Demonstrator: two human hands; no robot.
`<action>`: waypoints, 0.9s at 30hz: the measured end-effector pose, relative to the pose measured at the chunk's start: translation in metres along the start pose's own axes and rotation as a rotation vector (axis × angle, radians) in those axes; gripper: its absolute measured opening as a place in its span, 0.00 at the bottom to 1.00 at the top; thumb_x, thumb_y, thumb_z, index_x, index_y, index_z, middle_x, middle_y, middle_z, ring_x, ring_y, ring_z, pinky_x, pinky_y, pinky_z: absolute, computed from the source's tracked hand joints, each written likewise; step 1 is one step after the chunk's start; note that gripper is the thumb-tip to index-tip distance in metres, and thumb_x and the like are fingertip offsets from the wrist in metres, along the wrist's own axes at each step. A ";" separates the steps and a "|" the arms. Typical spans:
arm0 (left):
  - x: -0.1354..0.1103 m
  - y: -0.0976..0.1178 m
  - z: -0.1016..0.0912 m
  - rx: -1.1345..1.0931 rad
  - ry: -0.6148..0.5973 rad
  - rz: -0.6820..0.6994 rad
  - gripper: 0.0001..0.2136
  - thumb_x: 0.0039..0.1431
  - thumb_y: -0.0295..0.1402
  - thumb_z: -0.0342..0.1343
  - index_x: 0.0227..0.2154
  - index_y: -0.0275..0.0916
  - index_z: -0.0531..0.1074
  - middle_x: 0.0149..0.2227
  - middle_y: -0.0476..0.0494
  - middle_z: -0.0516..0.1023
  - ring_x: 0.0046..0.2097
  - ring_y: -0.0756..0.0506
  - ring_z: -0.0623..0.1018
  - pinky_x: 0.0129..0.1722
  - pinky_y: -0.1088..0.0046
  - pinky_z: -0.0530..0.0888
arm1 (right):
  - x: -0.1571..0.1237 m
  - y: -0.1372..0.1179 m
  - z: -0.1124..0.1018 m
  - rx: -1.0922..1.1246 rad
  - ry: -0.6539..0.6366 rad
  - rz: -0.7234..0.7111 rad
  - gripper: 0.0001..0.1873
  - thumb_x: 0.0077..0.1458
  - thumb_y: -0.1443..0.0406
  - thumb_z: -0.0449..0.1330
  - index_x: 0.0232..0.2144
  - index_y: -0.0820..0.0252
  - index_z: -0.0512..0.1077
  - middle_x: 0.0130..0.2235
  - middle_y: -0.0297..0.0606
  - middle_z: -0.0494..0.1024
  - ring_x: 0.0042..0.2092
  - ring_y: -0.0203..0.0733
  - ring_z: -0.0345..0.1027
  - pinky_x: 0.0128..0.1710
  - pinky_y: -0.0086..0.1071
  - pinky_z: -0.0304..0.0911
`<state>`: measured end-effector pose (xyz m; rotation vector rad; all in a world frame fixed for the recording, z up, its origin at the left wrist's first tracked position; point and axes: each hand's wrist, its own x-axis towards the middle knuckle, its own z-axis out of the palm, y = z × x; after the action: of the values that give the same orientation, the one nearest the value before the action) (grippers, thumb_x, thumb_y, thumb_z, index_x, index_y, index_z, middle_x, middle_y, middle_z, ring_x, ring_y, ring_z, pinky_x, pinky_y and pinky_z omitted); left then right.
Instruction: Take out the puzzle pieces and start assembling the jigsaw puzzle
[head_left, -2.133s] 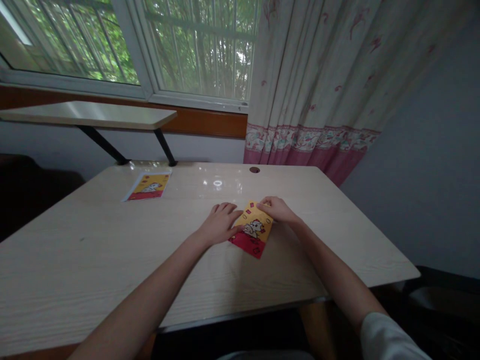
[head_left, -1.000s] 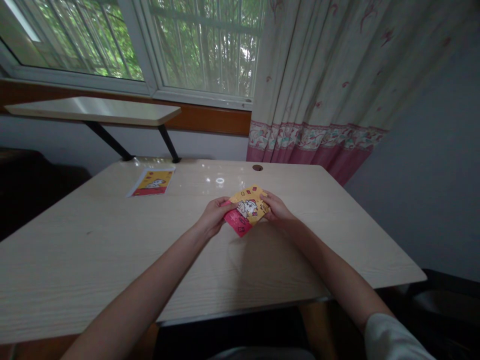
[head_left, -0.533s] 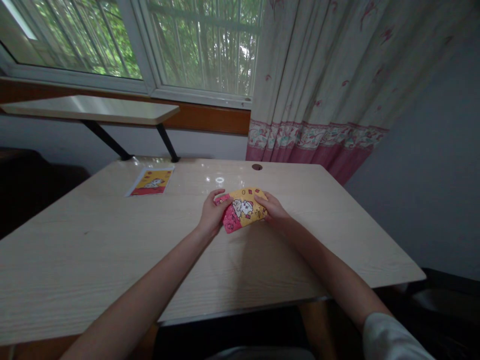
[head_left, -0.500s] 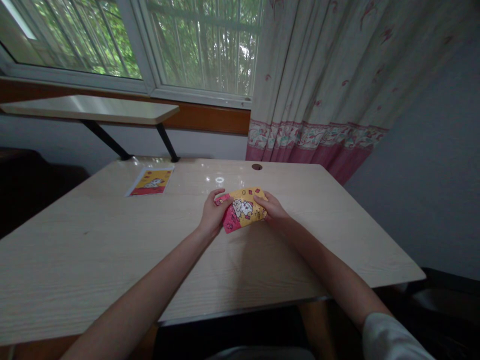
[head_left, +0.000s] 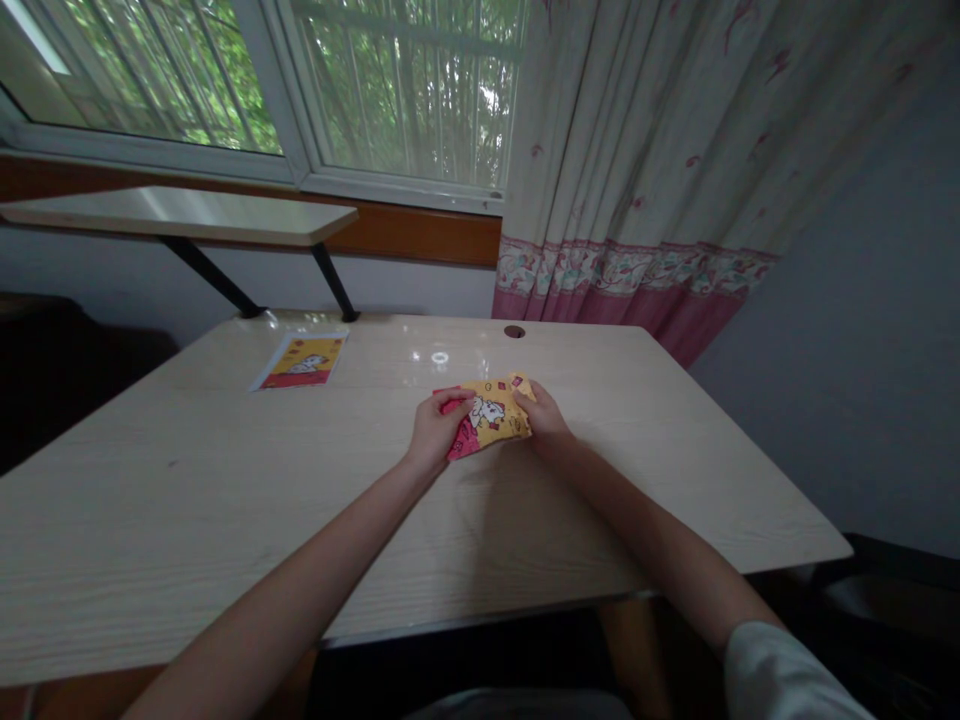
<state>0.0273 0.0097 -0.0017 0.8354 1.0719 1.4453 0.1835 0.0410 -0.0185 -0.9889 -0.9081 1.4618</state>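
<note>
Left hand: the left hand (head_left: 435, 432) is gripping the left, red end of the cartoon-printed pouch (head_left: 491, 420), with the thumb lying on the front and the other fingers curled behind it.
Right hand: the right hand (head_left: 544, 420) is pinching the right, yellow end of the same pouch, with the fingers closed on its edge.
Pouch position: the pouch is being held between the two hands, a little above the surface (head_left: 225, 500), near the middle and toward the far side.
Pouch shape: it is bending into a soft curve, with the red part turning down toward the left hand.
What has changed: about two seconds ago the pouch was lying flat on the surface under both hands. Since then the hands have been lifting it, moving closer together and curling it more with each picture.
What this is showing: the pouch is no longer resting on the surface, and both hands are now carrying and shaping it.
Second pouch: another pouch of the same print (head_left: 300, 361) is lying flat at the far left of the surface, well apart from the hands, and it is staying where it was.
Around: a round cable hole (head_left: 514, 331) is sitting beyond the hands, and a flowered curtain (head_left: 637, 150) is hanging behind the surface beside the window (head_left: 375, 90).
</note>
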 end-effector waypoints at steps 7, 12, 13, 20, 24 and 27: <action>-0.007 -0.002 0.005 0.058 -0.116 -0.024 0.28 0.30 0.31 0.71 0.41 0.34 0.72 0.36 0.43 0.78 0.35 0.46 0.78 0.39 0.66 0.76 | -0.013 -0.003 0.009 -0.002 -0.170 -0.003 0.27 0.31 0.63 0.69 0.37 0.56 0.66 0.33 0.33 0.78 0.34 0.43 0.73 0.34 0.35 0.69; -0.008 -0.001 0.004 0.096 -0.121 0.022 0.26 0.30 0.30 0.70 0.39 0.35 0.73 0.36 0.44 0.78 0.37 0.45 0.77 0.40 0.67 0.75 | -0.016 0.002 0.014 -0.033 -0.183 -0.062 0.28 0.30 0.67 0.69 0.38 0.56 0.67 0.35 0.32 0.77 0.35 0.40 0.72 0.36 0.33 0.69; -0.007 -0.001 0.003 0.089 -0.118 0.011 0.25 0.31 0.31 0.70 0.38 0.35 0.74 0.36 0.44 0.78 0.36 0.45 0.78 0.40 0.67 0.75 | -0.014 0.002 0.013 -0.047 -0.155 -0.057 0.25 0.33 0.66 0.67 0.38 0.56 0.67 0.34 0.32 0.77 0.34 0.40 0.72 0.36 0.33 0.69; 0.010 -0.001 -0.014 0.203 -0.034 0.007 0.21 0.31 0.31 0.68 0.35 0.35 0.77 0.34 0.45 0.79 0.32 0.46 0.77 0.36 0.71 0.74 | 0.000 -0.004 -0.006 -0.205 -0.060 -0.060 0.13 0.41 0.65 0.62 0.34 0.56 0.69 0.31 0.30 0.76 0.31 0.35 0.71 0.32 0.30 0.69; 0.020 -0.003 -0.025 0.223 -0.008 -0.008 0.16 0.34 0.30 0.66 0.32 0.36 0.78 0.28 0.46 0.78 0.29 0.47 0.76 0.33 0.72 0.73 | 0.002 -0.006 -0.015 -0.344 -0.076 -0.098 0.12 0.43 0.64 0.61 0.34 0.57 0.70 0.28 0.31 0.76 0.28 0.36 0.70 0.30 0.30 0.68; 0.025 -0.004 -0.030 0.217 0.018 -0.017 0.13 0.37 0.28 0.63 0.31 0.36 0.77 0.26 0.47 0.77 0.28 0.46 0.76 0.32 0.72 0.73 | 0.003 -0.005 -0.019 -0.447 -0.067 -0.177 0.12 0.44 0.63 0.61 0.35 0.57 0.71 0.30 0.32 0.77 0.30 0.37 0.71 0.32 0.31 0.68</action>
<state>-0.0030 0.0292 -0.0176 0.9655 1.2623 1.3396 0.2029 0.0448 -0.0211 -1.1516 -1.3737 1.1700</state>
